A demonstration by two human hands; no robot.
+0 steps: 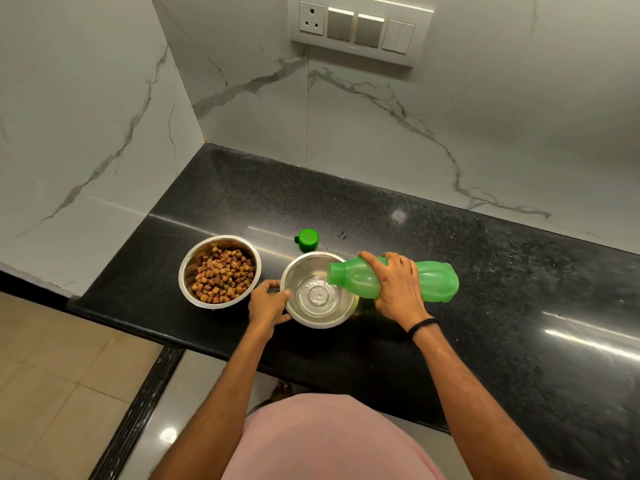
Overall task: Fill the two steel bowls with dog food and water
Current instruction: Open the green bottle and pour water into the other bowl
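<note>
Water bowl (317,292) sits centre frame on the black counter (485,271), some water in it, thin stream dropping from the green bottle (394,279) mouth over its upper-right rim. I see the right hand (398,289) wrapped tight round the bottle mid-body, bottle tipped near horizontal, base pointing right. Left hand (268,301) curled on the bowl's left rim, thumb on the rim edge, fingers on the outer wall. Food bowl (219,271) just left of that hand, loaded w/ kibble (223,280). Green cap (306,240) lies on the counter just above the water bowl, apart from it.
</note>
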